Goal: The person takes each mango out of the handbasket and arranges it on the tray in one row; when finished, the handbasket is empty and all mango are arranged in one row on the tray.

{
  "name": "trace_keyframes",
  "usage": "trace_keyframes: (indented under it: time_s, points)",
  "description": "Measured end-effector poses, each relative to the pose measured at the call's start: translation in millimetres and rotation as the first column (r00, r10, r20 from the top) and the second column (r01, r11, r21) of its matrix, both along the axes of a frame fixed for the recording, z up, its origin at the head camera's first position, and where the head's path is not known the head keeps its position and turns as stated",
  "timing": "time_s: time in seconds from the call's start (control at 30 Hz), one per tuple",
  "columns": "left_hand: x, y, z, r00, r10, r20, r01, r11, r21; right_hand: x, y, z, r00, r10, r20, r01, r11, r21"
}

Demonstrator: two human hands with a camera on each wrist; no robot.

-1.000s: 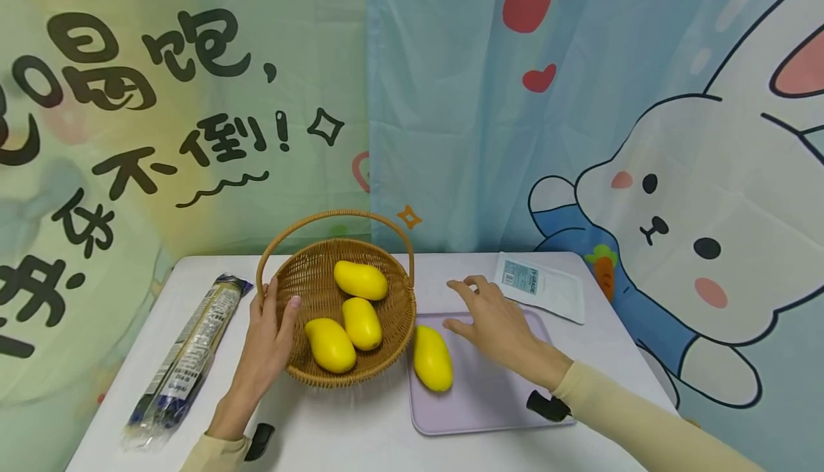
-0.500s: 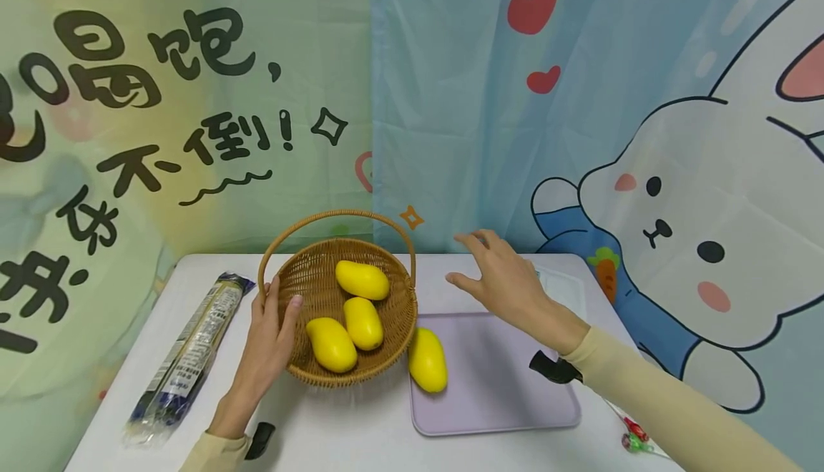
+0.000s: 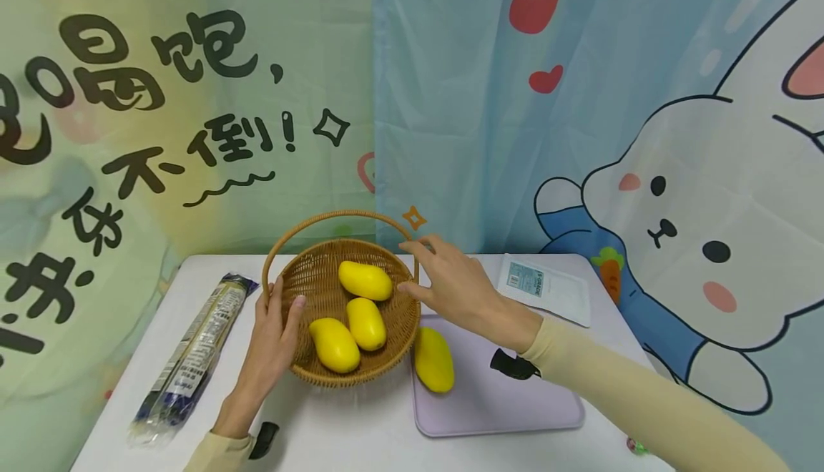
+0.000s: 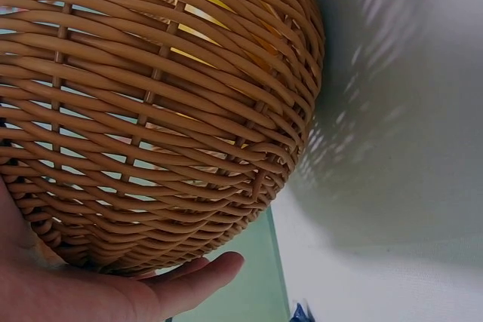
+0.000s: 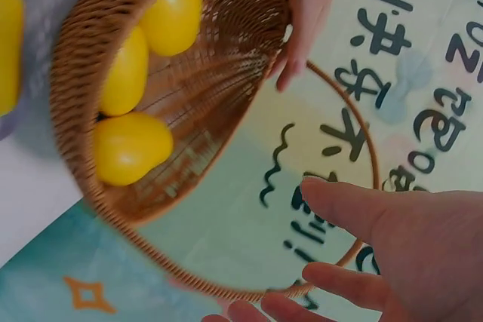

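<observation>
A brown wicker basket (image 3: 315, 279) with a hooped handle (image 3: 347, 212) holds several yellow mangoes (image 3: 335, 345). My left hand (image 3: 270, 343) grips the basket's left side, its thumb over the rim. In the left wrist view, the woven wall (image 4: 173, 103) fills much of the picture beside that hand. At the basket's right side my right hand (image 3: 460, 286) reaches over the rim, fingers spread near the handle's right end. The right wrist view has the handle passing between the spread thumb and fingers of this hand (image 5: 407, 246). One more mango (image 3: 434, 360) lies on a lilac tray (image 3: 502, 411).
A long clear packet with blue ends (image 3: 193, 357) lies at the table's left. Behind the tray is a white pouch with a teal label (image 3: 547, 289). A small wrapped candy (image 3: 636, 446) shows beside the right sleeve. A printed curtain (image 3: 438, 136) hangs behind the table.
My right hand first rose from over the tray, then moved left to the basket's handle. My left hand has stayed on the basket. The mangoes keep their places.
</observation>
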State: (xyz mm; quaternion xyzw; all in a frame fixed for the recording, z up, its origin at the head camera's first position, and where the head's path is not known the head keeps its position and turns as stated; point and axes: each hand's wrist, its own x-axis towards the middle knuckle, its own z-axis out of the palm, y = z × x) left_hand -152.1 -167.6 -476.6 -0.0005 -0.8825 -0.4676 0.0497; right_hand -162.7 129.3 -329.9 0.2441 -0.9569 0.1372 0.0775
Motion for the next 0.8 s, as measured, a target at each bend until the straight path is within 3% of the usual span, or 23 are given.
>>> trace_keyframes:
  time_s: [0.43, 0.8]
  points:
    - [0.0, 1.2, -1.8, 1.0, -0.003, 0.013, 0.003, 1.0, 0.006, -17.9, -40.3, 0.9, 0.984, 0.09, 0.155, -0.09, 0.996, -0.005]
    - [0.1, 0.0, -1.0, 1.0, 0.003, 0.016, -0.003, 1.0, -0.007, -40.0, -62.4, -19.7, 0.925, 0.103, 0.365, -0.143, 0.986, 0.086]
